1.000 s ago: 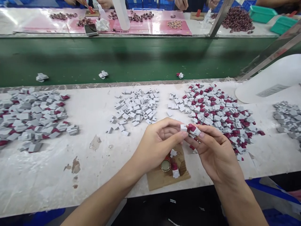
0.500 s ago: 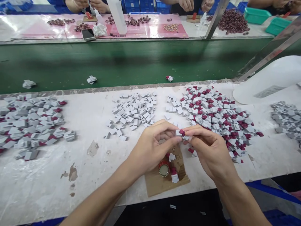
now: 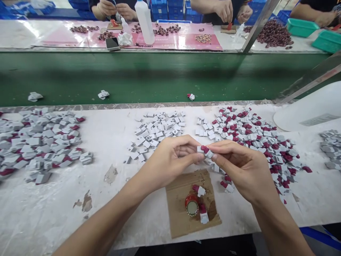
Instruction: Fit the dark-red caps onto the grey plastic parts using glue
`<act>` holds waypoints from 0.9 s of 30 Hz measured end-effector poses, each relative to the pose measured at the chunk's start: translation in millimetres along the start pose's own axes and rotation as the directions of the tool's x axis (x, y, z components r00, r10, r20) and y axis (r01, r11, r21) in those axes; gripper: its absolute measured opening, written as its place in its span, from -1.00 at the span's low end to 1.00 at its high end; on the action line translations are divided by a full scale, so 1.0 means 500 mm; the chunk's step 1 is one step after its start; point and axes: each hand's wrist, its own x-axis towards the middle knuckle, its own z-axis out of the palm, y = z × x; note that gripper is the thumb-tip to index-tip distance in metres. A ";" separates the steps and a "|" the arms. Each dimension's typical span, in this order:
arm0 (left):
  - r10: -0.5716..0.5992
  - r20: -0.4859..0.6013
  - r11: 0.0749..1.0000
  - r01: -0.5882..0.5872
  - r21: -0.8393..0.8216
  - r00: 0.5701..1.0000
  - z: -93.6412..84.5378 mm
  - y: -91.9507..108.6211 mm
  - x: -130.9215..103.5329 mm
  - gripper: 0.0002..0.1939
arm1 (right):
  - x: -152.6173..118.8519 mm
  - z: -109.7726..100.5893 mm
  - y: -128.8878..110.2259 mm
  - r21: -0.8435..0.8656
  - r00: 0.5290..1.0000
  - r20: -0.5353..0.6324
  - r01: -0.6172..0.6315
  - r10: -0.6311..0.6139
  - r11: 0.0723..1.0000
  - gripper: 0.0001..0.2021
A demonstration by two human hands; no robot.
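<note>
Both hands pinch one small white and dark-red plastic piece (image 3: 205, 150) between them, above the table. My left hand (image 3: 177, 156) grips its white left end with thumb and fingertips. At its other end, my right hand (image 3: 237, 161) closes thumb and forefinger on it. Below them lies a cardboard piece (image 3: 177, 213) with a wet-looking stain. On the cardboard are a bottle cap (image 3: 192, 207) turned hollow side up and two white and dark-red pieces (image 3: 204, 215). Behind the hands spreads a heap of plain white blocks (image 3: 160, 128).
A heap of white and red pieces (image 3: 255, 135) lies right, a grey-white heap (image 3: 45, 138) left. A large white bottle (image 3: 311, 106) lies tilted at right. Beyond the green belt (image 3: 133, 78), co-workers' hands (image 3: 225, 10) work at another table.
The view has shifted, so the table and heaps sit lower and more to the right. My hands keep hold of the same piece, which looks slightly turned.
</note>
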 end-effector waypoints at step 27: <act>0.064 -0.083 0.974 -0.080 -0.212 0.995 -0.036 0.014 0.021 -0.83 | 0.070 0.030 -0.057 0.016 0.997 -0.037 -0.060 0.061 0.998 -0.87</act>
